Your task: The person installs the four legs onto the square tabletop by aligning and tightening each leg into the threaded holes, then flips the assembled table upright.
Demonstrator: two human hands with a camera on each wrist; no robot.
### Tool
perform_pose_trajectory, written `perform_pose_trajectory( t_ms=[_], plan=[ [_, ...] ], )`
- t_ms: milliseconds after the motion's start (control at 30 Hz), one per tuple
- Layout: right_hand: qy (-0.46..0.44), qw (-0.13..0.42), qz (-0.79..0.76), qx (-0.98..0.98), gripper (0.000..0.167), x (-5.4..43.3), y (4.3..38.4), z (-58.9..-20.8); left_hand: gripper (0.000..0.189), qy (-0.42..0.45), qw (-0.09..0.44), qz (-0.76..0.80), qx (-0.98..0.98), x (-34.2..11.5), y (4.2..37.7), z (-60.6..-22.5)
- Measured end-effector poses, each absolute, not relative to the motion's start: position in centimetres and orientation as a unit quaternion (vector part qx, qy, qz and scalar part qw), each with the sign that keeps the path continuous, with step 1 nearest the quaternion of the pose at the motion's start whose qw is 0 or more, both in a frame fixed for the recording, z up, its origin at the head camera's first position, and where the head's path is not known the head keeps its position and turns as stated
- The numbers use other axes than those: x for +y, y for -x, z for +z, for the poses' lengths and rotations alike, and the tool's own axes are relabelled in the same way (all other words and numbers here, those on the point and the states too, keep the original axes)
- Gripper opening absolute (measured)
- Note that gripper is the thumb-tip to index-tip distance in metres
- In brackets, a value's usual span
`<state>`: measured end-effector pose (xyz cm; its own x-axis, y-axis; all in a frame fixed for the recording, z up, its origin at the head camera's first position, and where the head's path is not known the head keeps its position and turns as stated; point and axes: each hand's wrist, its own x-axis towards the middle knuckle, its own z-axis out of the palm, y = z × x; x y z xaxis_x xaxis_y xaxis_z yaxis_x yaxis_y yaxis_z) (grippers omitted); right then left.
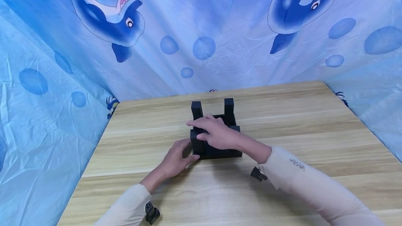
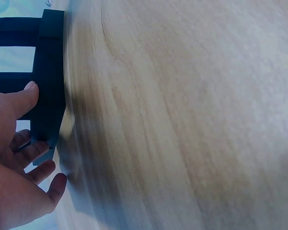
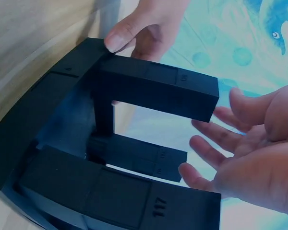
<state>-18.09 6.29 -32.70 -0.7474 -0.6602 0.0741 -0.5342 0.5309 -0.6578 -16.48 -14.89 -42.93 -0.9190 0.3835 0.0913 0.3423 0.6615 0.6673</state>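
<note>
A black stool-like piece (image 1: 220, 153) lies on the wooden table, its several square legs pointing up from a shallow base. In the right wrist view, raised digits mark one nearby leg (image 3: 120, 196). My left hand (image 1: 176, 158) holds the base's near left corner, thumb on the front edge and fingers along the left side. Above the legs is my right hand (image 1: 220, 133), its fingers spread and loosely bent. Its thumb and fingertips come right at the end of the near left leg (image 3: 163, 84), and the hand hides part of the base from the head camera.
Pale wood-grain tabletop (image 1: 141, 125) surrounds the piece. A blue curtain (image 1: 204, 62) with dolphins and bubbles hangs behind and at both sides. Small black devices show at the left sleeve (image 1: 152, 213) and the right sleeve (image 1: 258, 173).
</note>
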Motion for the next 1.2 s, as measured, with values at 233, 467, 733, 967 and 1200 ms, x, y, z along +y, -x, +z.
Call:
perform_pose_trajectory(
  t_ms=[233, 467, 733, 967, 1200],
  plan=[
    [0.322, 0.109, -0.319, 0.885, 0.047, 6.1, 18.0, -33.2, 0.057, -0.198, 0.025, 0.360, 0.911, -14.9, 16.6, -42.9],
    [0.346, 0.081, -0.332, 0.874, 0.046, 6.0, 18.1, -33.6, 0.057, -0.194, 0.030, 0.359, 0.913, -15.0, 16.6, -42.9],
    [0.304, 0.014, -0.324, 0.896, 0.029, 5.3, 18.1, -34.5, 0.061, -0.189, 0.031, 0.358, 0.914, -15.0, 16.5, -43.0],
    [0.292, 0.010, -0.276, 0.916, 0.046, 5.2, 18.1, -34.7, 0.054, -0.200, 0.022, 0.357, 0.912, -15.0, 16.5, -43.1],
    [0.373, 0.028, -0.276, 0.885, 0.048, 5.9, 18.3, -33.3, 0.059, -0.194, 0.031, 0.358, 0.913, -15.0, 16.5, -43.0]
  ],
)
